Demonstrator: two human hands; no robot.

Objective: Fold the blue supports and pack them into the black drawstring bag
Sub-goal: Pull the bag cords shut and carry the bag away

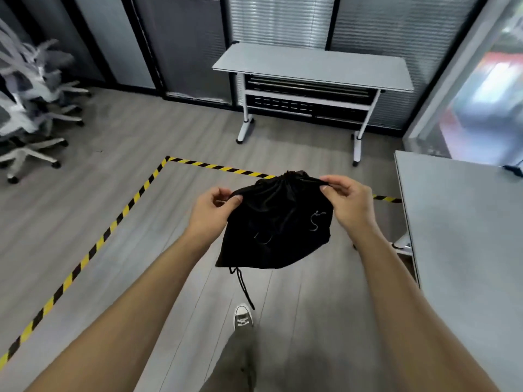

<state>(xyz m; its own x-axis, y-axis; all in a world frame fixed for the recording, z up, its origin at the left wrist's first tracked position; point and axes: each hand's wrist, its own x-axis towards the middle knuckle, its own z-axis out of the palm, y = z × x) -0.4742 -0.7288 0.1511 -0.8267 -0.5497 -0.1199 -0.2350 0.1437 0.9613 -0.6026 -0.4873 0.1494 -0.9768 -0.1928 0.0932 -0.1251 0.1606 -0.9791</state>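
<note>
A black drawstring bag [276, 227] hangs in the air in front of me, above the floor, its mouth gathered shut at the top. My left hand [210, 212] pinches the drawstring at the bag's upper left. My right hand [346, 200] pinches the drawstring at the upper right, pulled taut. A loose cord [243, 287] dangles from the bag's lower left corner. No blue supports show; whatever is inside the bag is hidden.
A grey table [467, 250] stands close on my right. Another grey table [311, 66] stands against the far wall. Yellow-black tape [93, 250] marks the floor. Office chairs [31, 108] cluster at the far left. My shoe [242, 316] is below the bag.
</note>
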